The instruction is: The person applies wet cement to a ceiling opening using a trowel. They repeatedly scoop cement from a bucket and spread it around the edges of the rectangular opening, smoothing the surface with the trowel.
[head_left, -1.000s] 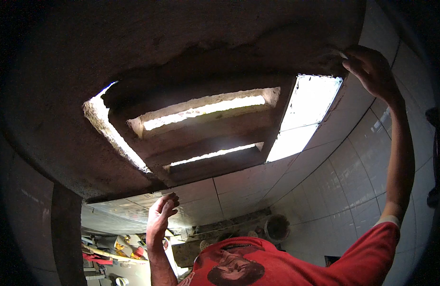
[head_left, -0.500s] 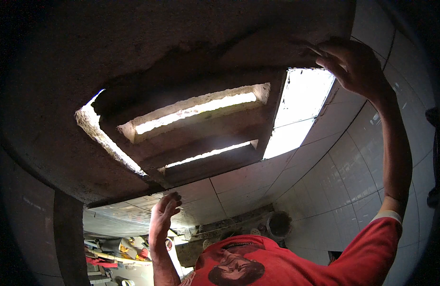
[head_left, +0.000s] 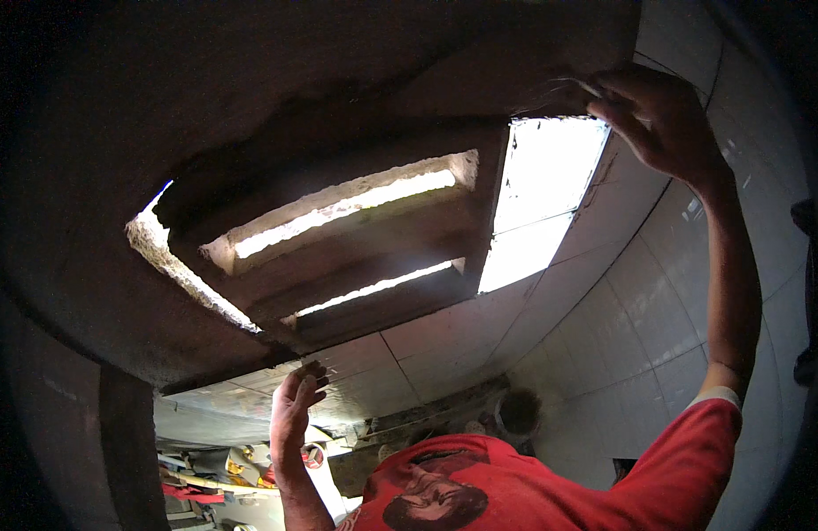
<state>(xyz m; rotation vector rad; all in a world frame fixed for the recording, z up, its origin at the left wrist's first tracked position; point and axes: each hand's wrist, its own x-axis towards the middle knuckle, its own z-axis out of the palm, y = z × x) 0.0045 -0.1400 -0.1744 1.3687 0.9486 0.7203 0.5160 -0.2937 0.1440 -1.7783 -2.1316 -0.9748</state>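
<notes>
My left hand (head_left: 294,409) is raised against the white tiled wall (head_left: 427,354), its fingertips touching a tile just below the lower edge of a dark rough concrete surface (head_left: 99,292). It holds nothing. My right hand (head_left: 659,115) reaches up at the top right, with its fingers curled at the edge of the dark surface beside a bright opening (head_left: 542,195). A thin pale sliver shows at its fingertips, and I cannot tell whether the hand grips it. A vent block (head_left: 338,239) with two lit slots is set in the dark surface between my hands.
White tiles (head_left: 639,336) cover the curved wall on the right. A round dark pipe hole (head_left: 520,411) sits low in the tiles. Tools and coloured clutter (head_left: 214,469) lie at the lower left. My red shirt (head_left: 533,487) fills the bottom edge.
My right hand has slid left along the edge of the dark surface toward the bright opening. My left hand stays on the tile.
</notes>
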